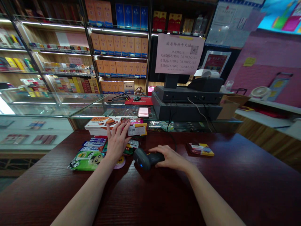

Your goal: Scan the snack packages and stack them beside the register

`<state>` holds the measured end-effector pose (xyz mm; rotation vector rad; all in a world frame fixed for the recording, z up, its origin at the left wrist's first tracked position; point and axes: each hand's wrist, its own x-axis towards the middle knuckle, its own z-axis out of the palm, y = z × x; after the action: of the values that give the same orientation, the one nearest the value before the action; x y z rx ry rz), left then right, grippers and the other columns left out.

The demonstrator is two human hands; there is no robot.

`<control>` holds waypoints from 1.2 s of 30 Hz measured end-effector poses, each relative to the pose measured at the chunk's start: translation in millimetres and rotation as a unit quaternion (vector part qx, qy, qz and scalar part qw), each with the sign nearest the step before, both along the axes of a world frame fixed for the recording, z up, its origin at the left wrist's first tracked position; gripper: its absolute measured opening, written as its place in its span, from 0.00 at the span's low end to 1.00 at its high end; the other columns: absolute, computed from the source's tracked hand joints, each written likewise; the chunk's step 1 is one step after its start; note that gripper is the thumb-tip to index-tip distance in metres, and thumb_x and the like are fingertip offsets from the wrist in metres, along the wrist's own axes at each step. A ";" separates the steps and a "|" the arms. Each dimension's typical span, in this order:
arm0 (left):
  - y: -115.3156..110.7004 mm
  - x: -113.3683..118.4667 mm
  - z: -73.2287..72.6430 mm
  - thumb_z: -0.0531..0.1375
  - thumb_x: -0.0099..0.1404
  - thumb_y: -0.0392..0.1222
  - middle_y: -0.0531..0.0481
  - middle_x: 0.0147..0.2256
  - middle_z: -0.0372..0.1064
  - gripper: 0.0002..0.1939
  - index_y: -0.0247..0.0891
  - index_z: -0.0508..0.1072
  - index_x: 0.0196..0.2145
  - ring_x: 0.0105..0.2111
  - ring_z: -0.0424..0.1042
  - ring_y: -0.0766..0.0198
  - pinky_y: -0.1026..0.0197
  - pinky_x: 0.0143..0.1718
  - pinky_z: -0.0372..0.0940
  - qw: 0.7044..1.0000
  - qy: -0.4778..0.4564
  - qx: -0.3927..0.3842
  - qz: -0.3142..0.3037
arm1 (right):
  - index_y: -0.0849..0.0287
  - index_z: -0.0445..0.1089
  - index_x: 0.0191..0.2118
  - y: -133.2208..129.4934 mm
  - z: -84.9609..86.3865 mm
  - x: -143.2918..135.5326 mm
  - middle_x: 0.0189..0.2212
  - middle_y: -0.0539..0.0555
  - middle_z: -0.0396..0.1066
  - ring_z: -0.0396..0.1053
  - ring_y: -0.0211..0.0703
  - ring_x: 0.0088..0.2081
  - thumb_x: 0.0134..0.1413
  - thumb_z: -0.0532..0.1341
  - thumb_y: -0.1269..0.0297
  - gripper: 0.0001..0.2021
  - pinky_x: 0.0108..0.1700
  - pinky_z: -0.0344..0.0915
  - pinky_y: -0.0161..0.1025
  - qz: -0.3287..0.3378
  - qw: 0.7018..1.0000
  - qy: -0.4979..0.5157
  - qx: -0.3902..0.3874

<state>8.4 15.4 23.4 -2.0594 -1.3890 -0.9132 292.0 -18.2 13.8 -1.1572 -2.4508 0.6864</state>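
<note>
Far left of the left grip (117, 138): glass display case (35, 116), its edge meeting the dark red-brown counter (39, 188). Nearer that grip, just left of its wrist, green panda packet (86, 160) flat on the counter. Behind the packet, still left of the grip, blue-purple packs (93, 144) lying overlapped. Beyond those, white box (98, 124) with orange-brown print, reaching under or just behind the grip's fingers. Left grip itself: palm down, fingers spread and extended over the snack pile; exact fingertip contact can't be told. Below its palm, right of the wrist, round pink-and-yellow item (121, 162), partly hidden. Well ahead of that grip, mouse (137, 98) on red mat (145, 102). Just right of its fingertips, yellow pack (138, 129), white barcode label showing. Farther ahead, between the 2 grips, small pale screen or card (143, 112).

Barcode scanner (144, 159) next: head between the 2 grips, pointing left, 1 blue light on. Right grip (168, 157) is closed around its handle. Ahead of the right grip, paper sign (180, 53) above black register base (188, 111). Right of the right grip, apart from it, small flat stack of snack packs (201, 149) on the counter. Farther right and back: cardboard box (227, 108), then white fan (260, 93).
</note>
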 end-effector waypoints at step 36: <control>-18.0 27.0 10.3 0.63 0.64 0.37 0.46 0.58 0.69 0.32 0.47 0.61 0.65 0.59 0.66 0.53 0.36 0.70 0.31 0.992 0.022 0.023 -0.124 | 0.57 0.69 0.44 8.7 7.3 -8.8 0.32 0.56 0.80 0.76 0.43 0.33 0.58 0.55 0.37 0.26 0.34 0.62 0.36 -0.229 0.873 0.381 -0.200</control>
<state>35.4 -2.6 33.7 -2.2359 -1.0951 -0.9840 283.2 -9.5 21.1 -1.2243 -1.3504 1.2333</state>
